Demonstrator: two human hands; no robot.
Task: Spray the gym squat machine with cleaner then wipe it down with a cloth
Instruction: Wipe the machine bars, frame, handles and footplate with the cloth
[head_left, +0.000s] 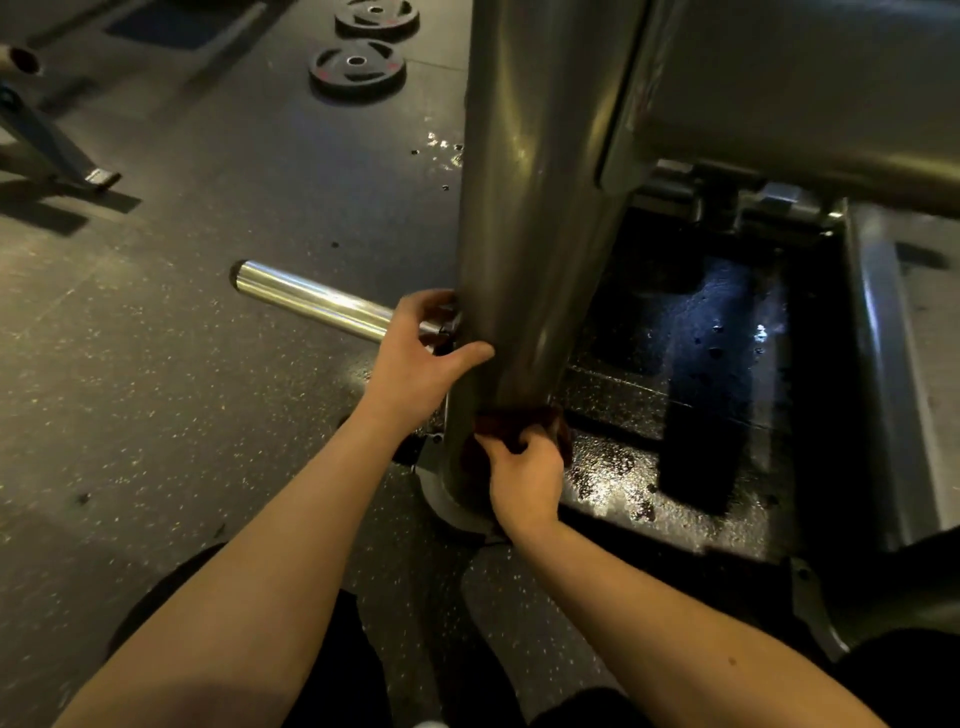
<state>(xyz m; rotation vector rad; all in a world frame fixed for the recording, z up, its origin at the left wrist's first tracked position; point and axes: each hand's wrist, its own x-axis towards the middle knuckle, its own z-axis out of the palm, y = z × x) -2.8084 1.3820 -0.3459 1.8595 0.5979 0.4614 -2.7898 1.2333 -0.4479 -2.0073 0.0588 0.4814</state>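
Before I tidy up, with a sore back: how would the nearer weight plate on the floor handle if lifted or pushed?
The weight plate looks thick and solid, so probably heavy for its size. Lying flat on the rubbery floor, it should drag rather than roll. Its cut-out slots likely aid grip.

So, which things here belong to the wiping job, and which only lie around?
Job: dark cloth, gripped by right hand; grey post of the machine, held by left hand.
Lying about: two weight plates; metal frame leg, far left.
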